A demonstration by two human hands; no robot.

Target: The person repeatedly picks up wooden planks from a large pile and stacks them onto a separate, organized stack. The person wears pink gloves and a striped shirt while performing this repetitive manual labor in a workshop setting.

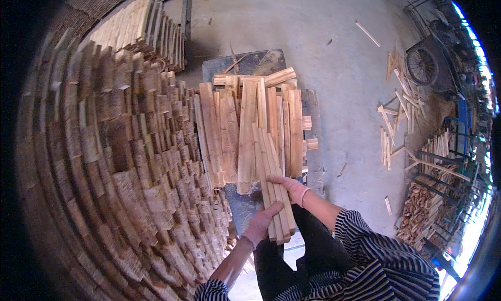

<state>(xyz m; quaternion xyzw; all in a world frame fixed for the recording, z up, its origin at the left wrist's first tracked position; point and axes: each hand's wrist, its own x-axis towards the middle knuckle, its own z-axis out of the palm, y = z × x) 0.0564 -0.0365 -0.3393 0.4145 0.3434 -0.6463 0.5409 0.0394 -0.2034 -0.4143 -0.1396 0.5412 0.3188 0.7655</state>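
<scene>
A small bundle of wooden slats (273,189) is held between my two gloved hands, close in front of my legs. My left hand (263,220) grips its left side near the lower end, thumb across the top. On the right side, a bit higher up, my right hand (291,188) clasps the bundle with its fingers over the edge. The far end of the slats overlaps a pile of loose boards (247,136), most of them lying lengthwise away from me. Beneath that pile is a dark flat platform (244,207), and some boards lie crosswise at its far end.
A tall stack of boards (133,152) with uneven ends rises along my left. Beyond it stands another pale stack (121,25) by a metal frame (187,15). Scrap sticks (399,101) litter the concrete floor (348,105) at right, near a wheeled cart (422,64) and a rack of wood pieces (424,203).
</scene>
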